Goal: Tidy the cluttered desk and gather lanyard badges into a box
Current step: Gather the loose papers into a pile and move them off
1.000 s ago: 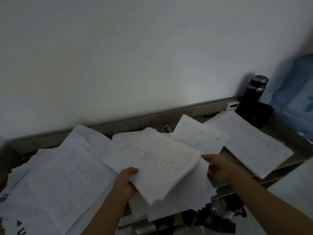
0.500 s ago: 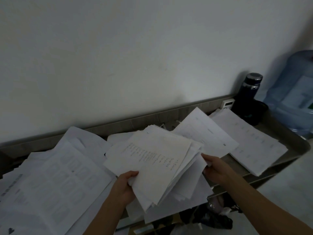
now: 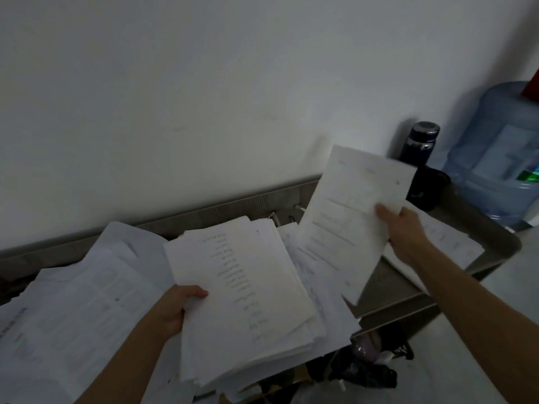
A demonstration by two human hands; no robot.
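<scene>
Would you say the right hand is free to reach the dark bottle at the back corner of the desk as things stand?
Probably not yet: the right hand holds a sheet raised between it and the bottle. The bottle stands close behind, otherwise unblocked.

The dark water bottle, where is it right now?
In the head view, the dark water bottle stands at the desk's far right corner by the wall, beside the big blue water jug.

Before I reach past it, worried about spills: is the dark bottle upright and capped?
Upright and capped: the dark bottle stands vertical at the desk's far corner, lid on top.
</scene>
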